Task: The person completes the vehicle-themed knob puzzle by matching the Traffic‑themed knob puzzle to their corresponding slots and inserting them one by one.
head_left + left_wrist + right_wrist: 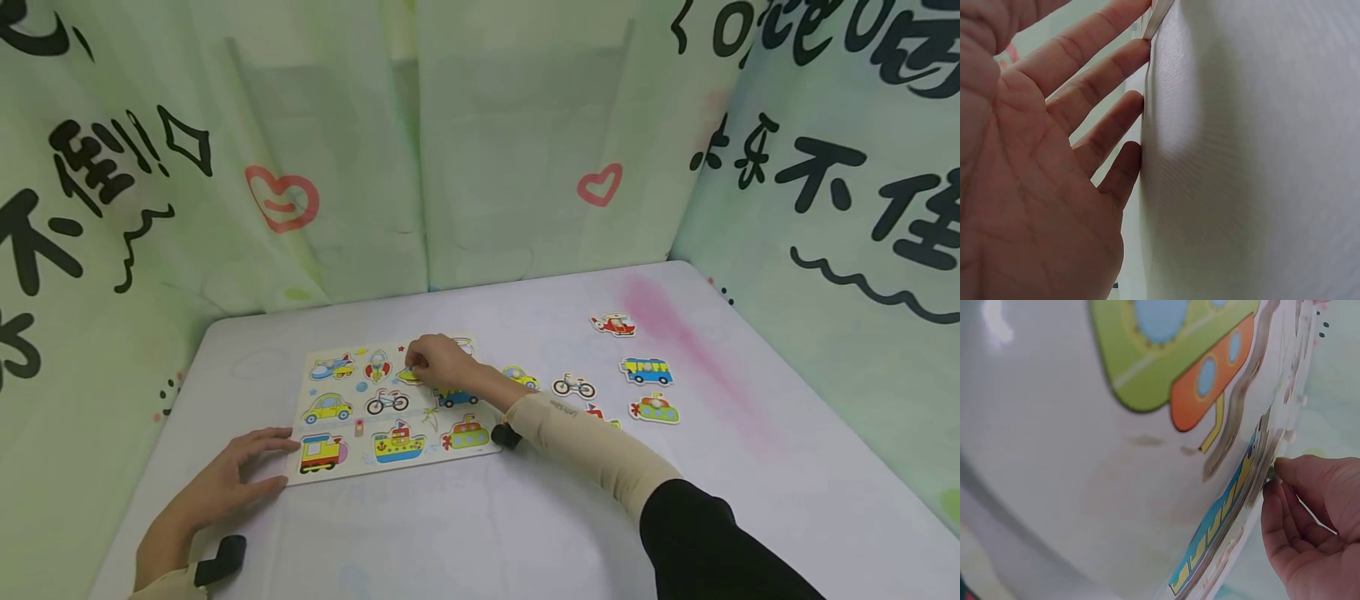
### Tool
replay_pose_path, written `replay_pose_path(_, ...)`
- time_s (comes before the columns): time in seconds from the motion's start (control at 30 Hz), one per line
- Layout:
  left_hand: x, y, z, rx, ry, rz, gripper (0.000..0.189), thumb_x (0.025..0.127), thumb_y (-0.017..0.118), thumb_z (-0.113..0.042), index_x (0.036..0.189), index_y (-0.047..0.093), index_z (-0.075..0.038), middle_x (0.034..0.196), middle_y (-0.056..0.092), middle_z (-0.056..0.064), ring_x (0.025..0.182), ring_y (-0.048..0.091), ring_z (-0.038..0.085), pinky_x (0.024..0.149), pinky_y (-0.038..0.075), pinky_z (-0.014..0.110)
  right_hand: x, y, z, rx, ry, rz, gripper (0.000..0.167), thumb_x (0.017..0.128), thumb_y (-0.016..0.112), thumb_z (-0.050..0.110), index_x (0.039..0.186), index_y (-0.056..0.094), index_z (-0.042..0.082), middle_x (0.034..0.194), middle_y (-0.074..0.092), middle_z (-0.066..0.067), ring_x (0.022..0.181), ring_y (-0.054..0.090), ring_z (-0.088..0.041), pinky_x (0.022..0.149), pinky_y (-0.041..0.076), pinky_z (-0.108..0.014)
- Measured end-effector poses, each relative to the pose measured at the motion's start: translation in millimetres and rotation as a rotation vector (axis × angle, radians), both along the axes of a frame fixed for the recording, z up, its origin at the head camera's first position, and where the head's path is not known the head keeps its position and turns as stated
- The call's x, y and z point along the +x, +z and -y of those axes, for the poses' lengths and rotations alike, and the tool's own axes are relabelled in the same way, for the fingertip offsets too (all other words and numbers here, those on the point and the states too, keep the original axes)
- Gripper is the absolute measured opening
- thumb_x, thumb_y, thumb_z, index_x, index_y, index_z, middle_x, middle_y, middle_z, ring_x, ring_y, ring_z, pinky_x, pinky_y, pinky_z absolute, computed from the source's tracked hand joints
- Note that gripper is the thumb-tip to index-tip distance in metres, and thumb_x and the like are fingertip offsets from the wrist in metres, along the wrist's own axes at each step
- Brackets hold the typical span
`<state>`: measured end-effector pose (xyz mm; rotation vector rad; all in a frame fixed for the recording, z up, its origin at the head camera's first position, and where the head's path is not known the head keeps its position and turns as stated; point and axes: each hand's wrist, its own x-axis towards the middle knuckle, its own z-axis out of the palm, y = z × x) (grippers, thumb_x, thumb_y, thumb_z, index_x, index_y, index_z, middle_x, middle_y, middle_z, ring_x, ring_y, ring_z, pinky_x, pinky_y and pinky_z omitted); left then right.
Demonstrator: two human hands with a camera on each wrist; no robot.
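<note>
A white puzzle board (352, 423) with printed vehicles lies on the table. My right hand (442, 361) reaches over its upper middle, thumb and fingertips pinching a small yellow-green puzzle piece (408, 377), mostly hidden under them. In the right wrist view, the right hand (1316, 519) pinches close to the board's surface, beyond the blue-and-yellow bus picture (1213, 528). My left hand (232, 475) rests at the board's left edge, fingers extended and thumb apart. In the left wrist view, the left hand's fingertips (1137, 53) touch the board's edge and the white tabletop.
Right of the board lie loose pieces: a yellow car (520, 377), a bicycle (573, 386), a red helicopter (613, 325), a blue bus (647, 372) and a green submarine (655, 408). My right forearm partly covers another piece (595, 412). Pale green curtains (480, 167) surround the table.
</note>
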<state>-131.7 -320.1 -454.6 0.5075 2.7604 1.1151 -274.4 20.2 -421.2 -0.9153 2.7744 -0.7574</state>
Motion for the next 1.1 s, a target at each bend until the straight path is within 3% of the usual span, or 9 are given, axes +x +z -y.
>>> replay_pose_path(0.47, -0.8, 0.6, 0.6, -0.004, 0.001, -0.008, 0.046, 0.083, 0.084, -0.015, 0.126, 0.068, -0.013, 0.145, 0.053, 0.022, 0.137, 0.035, 0.051, 0.104, 0.029, 0.078, -2.7, 0.1, 1, -0.004, -0.014, 0.009, 0.013, 0.098, 0.067, 0.007, 0.110, 0.072, 0.003, 0.105, 0.072, -0.009, 0.093, 0.064, -0.018, 0.087, 0.055, -0.031)
replay_pose_path(1.1, 1.8, 0.7, -0.2, -0.007, 0.009, 0.002, 0.045, 0.084, 0.084, -0.017, 0.126, 0.068, -0.015, 0.145, 0.053, 0.021, 0.137, 0.036, 0.049, 0.105, 0.031, 0.075, -3.7, 4.4, -23, -0.237, -0.118, 0.062, 0.018, 0.096, 0.072, 0.010, 0.111, 0.071, 0.001, 0.104, 0.073, -0.010, 0.094, 0.069, -0.020, 0.086, 0.057, -0.026)
